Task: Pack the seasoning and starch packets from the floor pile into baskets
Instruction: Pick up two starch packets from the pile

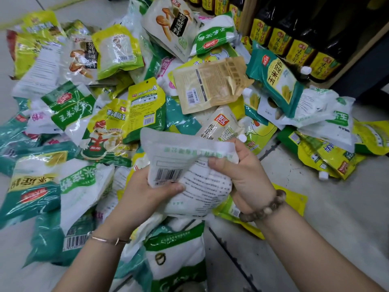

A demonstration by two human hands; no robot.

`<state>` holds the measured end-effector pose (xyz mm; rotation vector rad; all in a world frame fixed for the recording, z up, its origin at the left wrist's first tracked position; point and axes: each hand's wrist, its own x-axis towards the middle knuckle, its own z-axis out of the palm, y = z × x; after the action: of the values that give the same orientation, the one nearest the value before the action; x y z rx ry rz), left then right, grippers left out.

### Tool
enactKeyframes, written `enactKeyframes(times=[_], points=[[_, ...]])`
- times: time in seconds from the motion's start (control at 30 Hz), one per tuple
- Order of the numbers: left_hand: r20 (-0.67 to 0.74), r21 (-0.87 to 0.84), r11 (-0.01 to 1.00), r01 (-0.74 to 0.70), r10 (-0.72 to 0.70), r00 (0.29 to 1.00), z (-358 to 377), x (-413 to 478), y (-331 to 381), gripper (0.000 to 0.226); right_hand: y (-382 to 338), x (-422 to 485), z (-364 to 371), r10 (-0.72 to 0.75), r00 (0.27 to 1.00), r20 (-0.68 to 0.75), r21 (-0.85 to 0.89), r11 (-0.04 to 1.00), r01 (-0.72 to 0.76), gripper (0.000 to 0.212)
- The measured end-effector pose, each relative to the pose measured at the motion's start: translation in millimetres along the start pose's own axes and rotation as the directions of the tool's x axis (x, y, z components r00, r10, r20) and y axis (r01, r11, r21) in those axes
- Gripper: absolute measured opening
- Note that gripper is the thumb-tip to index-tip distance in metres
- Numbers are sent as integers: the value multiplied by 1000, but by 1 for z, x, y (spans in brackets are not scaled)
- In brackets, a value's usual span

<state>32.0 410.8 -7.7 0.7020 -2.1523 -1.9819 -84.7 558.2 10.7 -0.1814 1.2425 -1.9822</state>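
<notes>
Above floor pile (117, 98), white barcoded packet (189, 165), crumpled, back-side up.

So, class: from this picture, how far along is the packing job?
Done: nothing visibly; no basket is in view. In hand: the left hand and right hand both grip one white packet, barcode side up. Left: a large pile of packets covers the floor.

pile packets (69, 110): glossy crinkled plastic film. held white packet (189, 165): matt plastic. tan pouch (210, 87): matt, paper-look. floor (336, 218): smooth tile. bottles (280, 40): glossy dark. bracelet (265, 207): wood-look beads.
</notes>
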Motion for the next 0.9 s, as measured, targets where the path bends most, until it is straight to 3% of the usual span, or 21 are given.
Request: enactKeyframes(times=[0.13, 0.2, 0.23, 0.3, 0.33, 0.4, 0.47, 0.5, 0.6, 0.77, 0.9], points=[[-215, 201, 980, 2, 42, 976, 9, -12, -5, 18, 11, 8, -14, 8, 974, -226, -41, 999, -18, 21], [-360, 233, 971, 49, 39, 932, 6, -16, -11, 15, 32, 4, -31, 126, 949, -290, -94, 983, -159, 10], [-428, 207, 974, 88, 9, 904, 1, -17, -13, 18, 46, -1, -41, 200, 936, -288, -202, 943, -264, 11], [-523, 159, 977, 143, -39, 852, -10, -19, -15, 21, 77, -16, -59, 397, 893, -212, -464, 763, -449, 26], [-549, 149, 976, 156, -49, 834, -16, -20, -15, 21, 94, -26, -62, 481, 865, -143, -546, 690, -474, 31], [-591, 103, 978, 181, -86, 802, -23, -22, -16, 22, 131, -44, -63, 571, 821, 22, -573, 680, -457, 37], [-611, 34, 980, 198, -136, 780, -25, -23, -18, 18, 161, -59, -54, 546, 831, 108, -481, 760, -437, 48], [-611, 1, 979, 206, -162, 775, -25, -24, -19, 14, 169, -62, -51, 530, 844, 83, -427, 784, -451, 50], [-598, -79, 972, 223, -225, 769, -22, -24, -19, 8, 179, -67, -50, 471, 877, -93, -390, 794, -467, 38], [-553, -124, 975, 185, -223, 803, -16, -24, -13, 11, 181, -72, -59, 440, 858, -265, -354, 783, -511, 9], [-564, -116, 974, 196, -227, 794, -19, -25, -12, 10, 155, -62, -60, 314, 874, -370, -260, 868, -422, 17]])
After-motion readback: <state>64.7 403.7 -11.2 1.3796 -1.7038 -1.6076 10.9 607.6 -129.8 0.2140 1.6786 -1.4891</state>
